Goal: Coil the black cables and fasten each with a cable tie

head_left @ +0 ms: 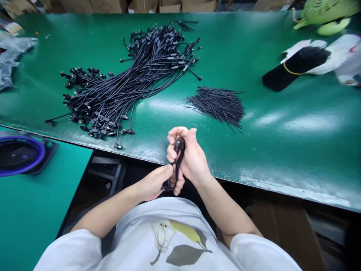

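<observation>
A black cable (178, 165), folded into a narrow loop, is held between my two hands at the near edge of the table. My right hand (190, 152) curls around the upper part of the loop, thumb raised. Lower down, my left hand (156, 180) is closed on the bottom part of the same cable. Its fingertips are partly hidden. Beyond the hands lies a large heap of black cables (124, 84) with small connectors at both ends. A pile of short black twist ties (217, 105) rests to the right of the heap.
A thick black bundle (282, 77) with a yellow band lies at the right beside white plastic bags (338, 56). A green basket-like object (327, 15) is at the far right corner. Clear plastic (14, 56) lies far left. A purple-rimmed round container (21, 156) stands on the lower left table.
</observation>
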Demonstrator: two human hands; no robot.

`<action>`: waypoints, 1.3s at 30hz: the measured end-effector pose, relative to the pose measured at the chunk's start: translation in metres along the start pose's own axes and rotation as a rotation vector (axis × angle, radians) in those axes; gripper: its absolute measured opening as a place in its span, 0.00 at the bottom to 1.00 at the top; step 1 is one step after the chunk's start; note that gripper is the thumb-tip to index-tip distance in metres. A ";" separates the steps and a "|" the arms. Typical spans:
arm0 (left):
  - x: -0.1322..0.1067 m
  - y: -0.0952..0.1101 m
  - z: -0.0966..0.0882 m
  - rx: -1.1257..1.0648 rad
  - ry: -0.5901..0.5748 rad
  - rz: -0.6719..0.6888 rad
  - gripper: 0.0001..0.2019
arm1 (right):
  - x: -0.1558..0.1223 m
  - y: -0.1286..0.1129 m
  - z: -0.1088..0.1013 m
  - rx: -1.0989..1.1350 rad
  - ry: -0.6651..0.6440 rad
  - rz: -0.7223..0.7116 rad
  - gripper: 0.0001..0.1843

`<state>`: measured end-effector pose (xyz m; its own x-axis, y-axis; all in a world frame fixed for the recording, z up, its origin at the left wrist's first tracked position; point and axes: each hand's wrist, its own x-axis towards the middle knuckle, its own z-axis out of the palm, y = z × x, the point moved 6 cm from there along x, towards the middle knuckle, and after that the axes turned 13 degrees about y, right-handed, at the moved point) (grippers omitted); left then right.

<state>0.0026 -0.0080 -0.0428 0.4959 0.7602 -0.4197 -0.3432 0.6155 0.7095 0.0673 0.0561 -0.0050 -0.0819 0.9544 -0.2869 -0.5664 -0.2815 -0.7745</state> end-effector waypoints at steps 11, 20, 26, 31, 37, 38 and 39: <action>0.004 0.005 -0.022 0.162 0.119 -0.066 0.12 | -0.005 -0.006 -0.034 -0.984 -0.126 -0.288 0.12; -0.001 -0.007 -0.004 0.023 0.009 -0.251 0.16 | -0.006 0.001 -0.036 -0.870 -0.310 -0.070 0.05; 0.000 -0.007 0.012 -0.023 -0.099 -0.275 0.15 | -0.018 0.006 -0.032 -0.312 -0.248 0.121 0.05; -0.010 -0.015 0.014 -0.062 -0.128 -0.303 0.13 | -0.040 -0.002 -0.024 -0.341 -0.208 0.071 0.12; -0.018 -0.007 0.015 -0.067 -0.052 -0.173 0.18 | -0.034 -0.009 -0.015 -0.157 -0.173 0.083 0.10; -0.017 -0.007 0.012 -0.077 -0.002 -0.159 0.21 | -0.031 -0.008 -0.016 -0.155 -0.169 0.107 0.10; -0.015 -0.007 0.010 -0.088 0.039 -0.156 0.23 | -0.028 -0.007 -0.017 -0.161 -0.170 0.133 0.08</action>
<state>0.0056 -0.0262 -0.0355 0.5175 0.6606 -0.5438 -0.3340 0.7411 0.5824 0.0874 0.0296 -0.0014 -0.2908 0.9073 -0.3037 -0.4052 -0.4043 -0.8199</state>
